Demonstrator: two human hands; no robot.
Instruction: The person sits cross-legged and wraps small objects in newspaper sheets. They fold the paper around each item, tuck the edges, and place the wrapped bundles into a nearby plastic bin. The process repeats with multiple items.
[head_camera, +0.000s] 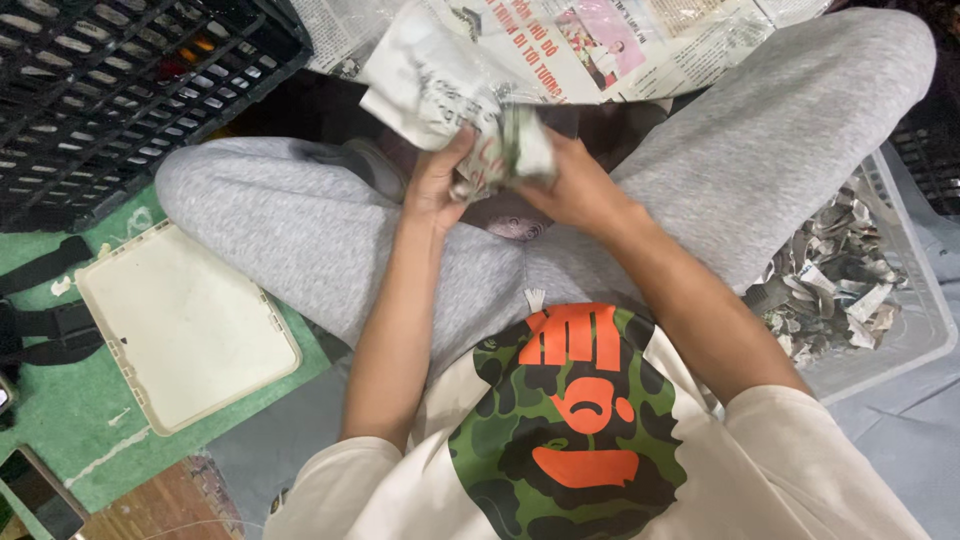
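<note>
I sit cross-legged in grey trousers and look down at my lap. Both hands meet over my knees on a crumpled wad of newspaper (505, 150). My left hand (437, 185) pinches its left side, where a loose sheet (425, 75) trails up and away. My right hand (570, 185) grips the right side of the wad with the fingers curled round it. What lies inside the paper is hidden.
Flat newspaper sheets (620, 45) lie ahead of my knees. A black plastic crate (110, 90) stands at the upper left. A cream tray lid (185, 325) rests on a green mat at the left. A clear bin (900, 340) of newspaper-wrapped bundles (835, 280) sits at my right.
</note>
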